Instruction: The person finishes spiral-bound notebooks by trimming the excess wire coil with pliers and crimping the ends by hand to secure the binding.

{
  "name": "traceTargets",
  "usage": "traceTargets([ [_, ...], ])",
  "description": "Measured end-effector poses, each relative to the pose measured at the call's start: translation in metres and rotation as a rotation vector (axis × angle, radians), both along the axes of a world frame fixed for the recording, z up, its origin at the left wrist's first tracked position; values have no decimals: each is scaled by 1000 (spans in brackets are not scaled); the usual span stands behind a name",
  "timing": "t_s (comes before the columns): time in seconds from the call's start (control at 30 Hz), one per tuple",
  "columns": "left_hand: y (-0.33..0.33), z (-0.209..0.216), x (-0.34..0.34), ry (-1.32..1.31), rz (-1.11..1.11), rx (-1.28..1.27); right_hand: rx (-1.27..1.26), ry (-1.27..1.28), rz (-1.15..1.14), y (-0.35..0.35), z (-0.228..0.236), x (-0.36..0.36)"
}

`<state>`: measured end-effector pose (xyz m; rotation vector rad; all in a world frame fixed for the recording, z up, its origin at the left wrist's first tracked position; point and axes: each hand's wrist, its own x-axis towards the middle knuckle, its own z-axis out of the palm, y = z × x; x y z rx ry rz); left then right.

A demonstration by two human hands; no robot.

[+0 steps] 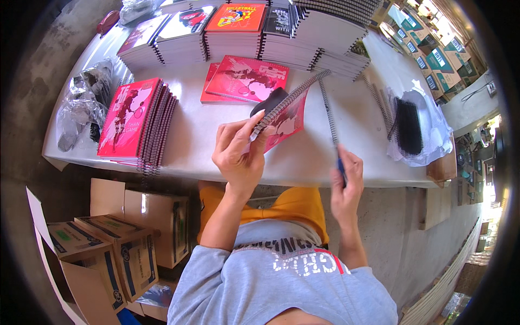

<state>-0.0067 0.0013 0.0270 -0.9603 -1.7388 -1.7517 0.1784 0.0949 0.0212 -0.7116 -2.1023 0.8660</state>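
Observation:
My left hand [238, 146] is closed on a red notebook [287, 127], held up and tilted, its coil-bound edge turned toward me. A dark rounded thing [271, 103] shows beside the coil; I cannot make out what it is. My right hand [348, 179] is closed around a blue-handled tool [341, 167], kind unclear. A loose length of wire coil [328, 108] runs from near the notebook's far end down to this hand. Behind the held notebook lie two red notebooks [246, 78], overlapping. To the left stands a stack of red coil-bound notebooks [130, 119].
Tall stacks of notebooks [233, 46] line the table's [189, 146] far side. On the right, black coils [407, 125] lie on crumpled plastic [433, 146]. Grey plastic wrap [84, 105] sits at the left edge. Cardboard boxes [135, 254] stand below on the left.

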Motion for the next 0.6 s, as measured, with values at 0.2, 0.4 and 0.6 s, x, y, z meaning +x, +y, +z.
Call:
traceTargets([
  [0.2, -7, 7, 5, 74, 20, -45, 440, -20, 162, -33, 46, -44],
  [0.4, -6, 7, 8, 116, 1, -58, 406, -103, 180, -33, 46, -47],
  [0.6, -11, 1, 8, 201, 53, -101, -1340, 5, 751, -13, 38, -39],
])
